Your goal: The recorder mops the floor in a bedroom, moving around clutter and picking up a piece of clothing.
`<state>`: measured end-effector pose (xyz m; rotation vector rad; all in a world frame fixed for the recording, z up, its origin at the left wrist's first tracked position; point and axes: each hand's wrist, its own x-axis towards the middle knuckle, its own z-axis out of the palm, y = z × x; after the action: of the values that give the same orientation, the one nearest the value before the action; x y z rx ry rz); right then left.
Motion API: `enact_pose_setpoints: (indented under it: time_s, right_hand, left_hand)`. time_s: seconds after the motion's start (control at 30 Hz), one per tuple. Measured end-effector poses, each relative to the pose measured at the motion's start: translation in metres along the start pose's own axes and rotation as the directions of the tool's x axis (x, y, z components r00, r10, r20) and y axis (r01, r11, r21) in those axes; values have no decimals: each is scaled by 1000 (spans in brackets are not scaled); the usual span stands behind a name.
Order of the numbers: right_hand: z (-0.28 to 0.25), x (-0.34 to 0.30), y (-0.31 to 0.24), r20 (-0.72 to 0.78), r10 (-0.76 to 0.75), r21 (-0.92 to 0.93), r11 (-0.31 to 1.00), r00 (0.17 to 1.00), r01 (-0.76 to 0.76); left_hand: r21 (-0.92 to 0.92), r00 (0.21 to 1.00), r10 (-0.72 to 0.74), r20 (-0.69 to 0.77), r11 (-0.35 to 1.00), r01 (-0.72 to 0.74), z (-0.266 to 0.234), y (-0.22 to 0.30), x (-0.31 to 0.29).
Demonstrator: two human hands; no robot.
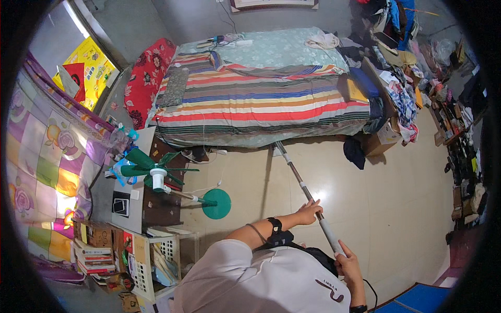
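A long metal pole [298, 176] with a pale grip at its near end slants away from me across the tiled floor. Its far end meets the lower edge of the bed [245, 140], where a small whitish piece shows; whatever head it carries is mostly hidden. My left hand [310, 213] is closed around the pole partway up, its fingers partly stretched along it. Lower down, my right hand [348, 262] wraps the pale grip near its end.
Left of me stands a green fan [157, 175] on a round green base [216, 203], beside a desk. A white shelf [141, 271] is at lower left. A cardboard box [383, 140] and dark cloth [354, 152] sit by the bed's right end. Clutter lines the right wall.
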<state>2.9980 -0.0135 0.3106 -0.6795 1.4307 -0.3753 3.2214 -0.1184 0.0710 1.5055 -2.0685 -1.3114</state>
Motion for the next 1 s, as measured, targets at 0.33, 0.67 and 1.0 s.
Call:
enact_pose_setpoints:
  time_s: [0.33,0.67,1.0]
  right_hand:
    - [-93,-99,-51,-42,200,-12,980,979,-200]
    - [-12,-30,-32,14,87,116,989,996,-88]
    - [-8,-106,-40,-186,-23,-169,986,982,-9]
  left_hand:
    - [-388,793,474,383,862,-327,-45,127,-22]
    - [126,978,166,129,975,-182,-31,29,-19]
    - [-10,935,268,230,962,-273,-8,61,-12]
